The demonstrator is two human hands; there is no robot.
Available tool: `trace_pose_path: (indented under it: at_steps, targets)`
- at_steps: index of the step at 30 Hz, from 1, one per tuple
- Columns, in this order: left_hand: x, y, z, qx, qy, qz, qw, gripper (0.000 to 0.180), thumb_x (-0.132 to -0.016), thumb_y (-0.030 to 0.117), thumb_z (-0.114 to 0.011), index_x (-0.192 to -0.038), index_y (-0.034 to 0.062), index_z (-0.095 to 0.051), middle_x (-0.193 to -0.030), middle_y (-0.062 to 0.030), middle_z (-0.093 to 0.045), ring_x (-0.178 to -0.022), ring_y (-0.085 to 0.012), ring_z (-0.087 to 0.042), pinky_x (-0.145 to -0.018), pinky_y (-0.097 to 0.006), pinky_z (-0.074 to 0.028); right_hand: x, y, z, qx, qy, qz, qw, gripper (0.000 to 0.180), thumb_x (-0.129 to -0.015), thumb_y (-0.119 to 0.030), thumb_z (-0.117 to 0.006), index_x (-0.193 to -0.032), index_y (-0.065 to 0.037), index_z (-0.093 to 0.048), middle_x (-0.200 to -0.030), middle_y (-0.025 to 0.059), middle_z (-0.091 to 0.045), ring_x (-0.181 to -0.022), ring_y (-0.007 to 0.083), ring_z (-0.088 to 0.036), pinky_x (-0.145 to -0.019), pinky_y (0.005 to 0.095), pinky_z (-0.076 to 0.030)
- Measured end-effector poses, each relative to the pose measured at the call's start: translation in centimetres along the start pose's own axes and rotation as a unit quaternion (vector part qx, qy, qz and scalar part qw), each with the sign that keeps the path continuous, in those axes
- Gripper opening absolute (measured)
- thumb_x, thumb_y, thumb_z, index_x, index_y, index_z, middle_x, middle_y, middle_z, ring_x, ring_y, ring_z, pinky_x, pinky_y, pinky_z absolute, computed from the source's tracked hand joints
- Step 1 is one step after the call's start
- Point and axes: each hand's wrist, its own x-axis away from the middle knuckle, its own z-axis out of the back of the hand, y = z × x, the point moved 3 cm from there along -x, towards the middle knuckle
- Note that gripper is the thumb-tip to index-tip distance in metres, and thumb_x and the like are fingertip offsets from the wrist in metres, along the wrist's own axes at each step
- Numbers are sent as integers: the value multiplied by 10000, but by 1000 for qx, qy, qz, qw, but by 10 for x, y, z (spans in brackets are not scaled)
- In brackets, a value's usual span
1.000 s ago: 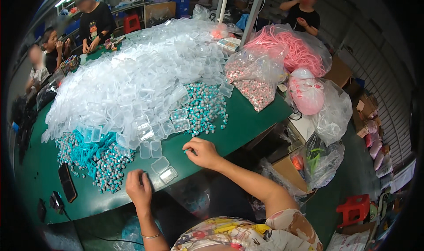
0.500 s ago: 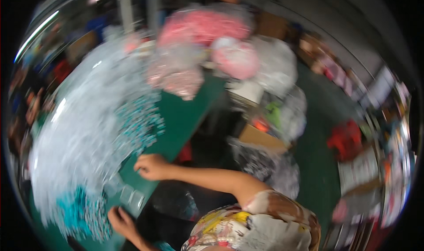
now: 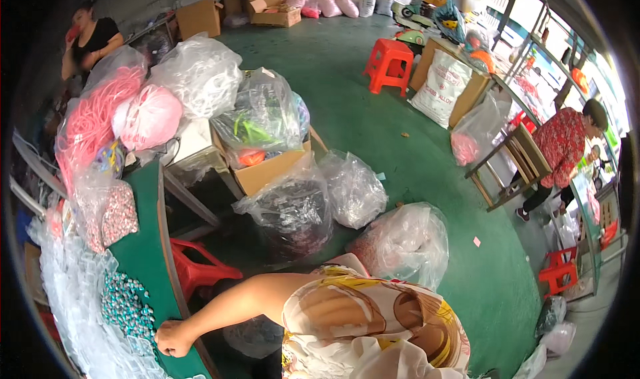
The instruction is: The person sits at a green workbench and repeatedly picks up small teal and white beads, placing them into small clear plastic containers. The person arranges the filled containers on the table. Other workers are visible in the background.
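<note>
Green painted concrete floor (image 3: 400, 132) fills most of the view, smooth and dull, with cardboard boxes stacked at its far end and a moulded orange-red plastic stool (image 3: 385, 63) standing on it. Along the left edge runs the tabletop (image 3: 148, 246), covered in flat green material with a thin pale rim. Everything else is placed from that tabletop.

On its near end lies a heap of small teal and silver beads (image 3: 123, 304), glossy and rounded, and just left of them a drift of small clear plastic pouches (image 3: 67, 292), crinkled and shiny. Farther along the tabletop sit clear bags of pink cord (image 3: 90, 122) and a rounded pink bundle (image 3: 150, 116). Right of the tabletop, a red plastic stool (image 3: 200, 272) stands tucked under its edge, and beyond that stand an open cardboard box (image 3: 270, 169) and several puffy translucent bags (image 3: 353, 189).

Only 1 of the hands shows: the right hand (image 3: 175, 339), curled into a loose fist, fingers together, resting on the tabletop's near edge just right of the beads. I cannot tell whether it grips anything. The left hand is out of view.

2 other people are in the room, well apart from the tabletop.
</note>
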Motion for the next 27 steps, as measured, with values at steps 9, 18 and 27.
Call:
trace_pose_path:
  at_steps: [9, 18, 27]
  targets:
    - [4, -5, 6, -16, 5, -5, 1000, 351, -965, 378, -619, -912, 33, -654, -822, -147, -637, -706, -340, -610, -671, -435, -504, -5, 1, -9, 23, -22, -14, 999, 81, -599, -146, -636, -643, -157, -704, -712, 60, -640, -713, 280, -643, -602, 422, -501]
    - [5, -6, 5, -39, 10, 0, 999, 360, -968, 393, -609, -905, 41, -653, -816, -141, -633, -701, -339, -607, -664, -436, -499, -3, -1, -7, 30, -22, 1, 999, 90, -622, -160, -626, -656, -167, -709, -720, 60, -648, -708, 283, -648, -600, 424, -504]
    - [5, -10, 3, -51, 23, 6, 998, 370, -971, 408, -600, -898, 49, -653, -811, -134, -630, -695, -339, -604, -658, -436, -494, -4, -1, -5, 26, -9, 8, 1000, 92, -611, -159, -623, -645, -167, -708, -708, 62, -648, -688, 287, -646, -585, 424, -502]
